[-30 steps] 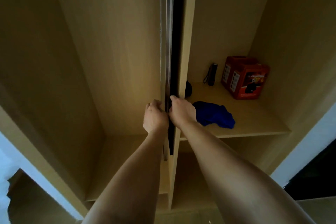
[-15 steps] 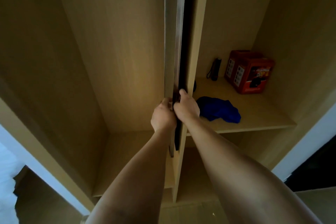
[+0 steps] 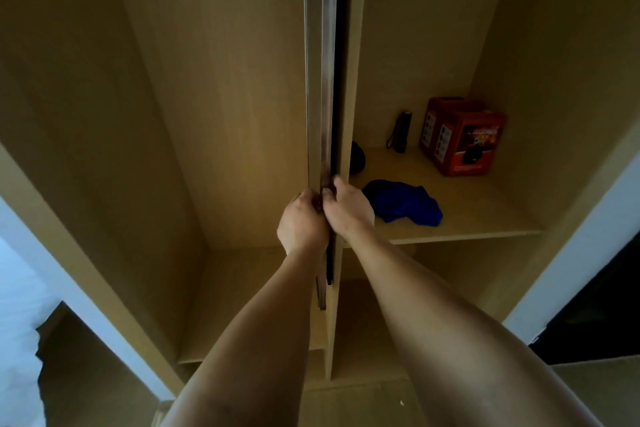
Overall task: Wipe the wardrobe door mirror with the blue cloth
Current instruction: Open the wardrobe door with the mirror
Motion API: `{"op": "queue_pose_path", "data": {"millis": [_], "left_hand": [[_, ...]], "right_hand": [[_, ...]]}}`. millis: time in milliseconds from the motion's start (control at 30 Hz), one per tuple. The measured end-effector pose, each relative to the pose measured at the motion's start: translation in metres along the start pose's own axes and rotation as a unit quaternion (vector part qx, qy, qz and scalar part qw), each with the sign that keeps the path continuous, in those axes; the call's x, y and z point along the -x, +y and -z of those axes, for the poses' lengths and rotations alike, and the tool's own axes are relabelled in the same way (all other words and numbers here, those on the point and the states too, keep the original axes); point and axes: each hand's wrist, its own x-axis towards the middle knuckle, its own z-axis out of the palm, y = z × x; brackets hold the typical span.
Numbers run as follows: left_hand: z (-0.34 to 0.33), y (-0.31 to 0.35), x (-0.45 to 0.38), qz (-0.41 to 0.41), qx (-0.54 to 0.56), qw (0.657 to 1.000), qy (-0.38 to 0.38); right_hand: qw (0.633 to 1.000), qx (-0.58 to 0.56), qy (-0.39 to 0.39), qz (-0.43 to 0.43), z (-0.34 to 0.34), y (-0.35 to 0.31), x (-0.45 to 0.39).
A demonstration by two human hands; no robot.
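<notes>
Looking into a wooden wardrobe (image 3: pixel 225 80) from up high, I see two bare arms reaching forward. Both hands meet at the thin edge of the door (image 3: pixel 320 62), which stands end-on to me, so I see only a narrow strip. That strip looks smooth and shiny, like metal or glass, with a dark gap just beside it on the right. I cannot see the flat mirror face from here.

My left hand (image 3: pixel 302 222) is on the left side of the edge, with its fingers curled round it and held close together. My right hand (image 3: pixel 348 208) is on the right side, touching the left one, and its fingers bend round the same edge. I cannot tell how far the fingertips go, because the door hides them.

I see the blue cloth (image 3: pixel 403 203) lying on the shelf (image 3: pixel 485 218) just right of my right hand. It is soft and crumpled in a low heap. No hand touches it.

Farther back on the same pale, smooth wooden shelf stands a red cardboard box (image 3: pixel 462 135) with pictures on it. Near it, a small black torch (image 3: pixel 401 132) stands upright against the back wall. A dark round thing (image 3: pixel 357 158) peeks out from behind the wooden divider; I cannot tell what it is.
</notes>
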Motion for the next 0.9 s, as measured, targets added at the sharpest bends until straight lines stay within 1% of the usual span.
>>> {"op": "queue_pose_path", "data": {"millis": [167,633,900], "left_hand": [[0.001,0.006,0.020,0.012,0.010,1.000,0.022],[0.024,0.024,0.108,0.046,-0.016,0.996,0.079],[0.042,0.023,0.138,0.021,-0.023,0.998,0.057]], "right_hand": [[1.000,-0.007,-0.008,0.010,0.010,0.005,0.019],[0.997,-0.033,-0.024,0.060,0.040,0.017,0.105],[0.998,-0.038,-0.021,0.044,0.047,0.014,0.135]]}}
